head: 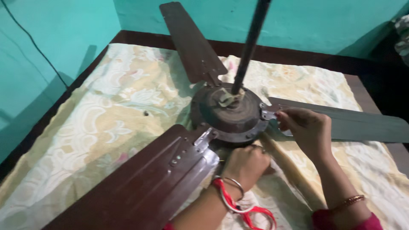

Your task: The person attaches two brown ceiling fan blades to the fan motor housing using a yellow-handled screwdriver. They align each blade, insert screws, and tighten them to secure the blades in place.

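Brown and dusty, a ceiling fan (228,113) with 3 blades lies on a floral sheet (106,110) over a bed. The left hand (246,164), curled into a fist, presses under the motor housing's rim; the right hand (304,127) pinches the metal blade bracket (268,114) beside it.
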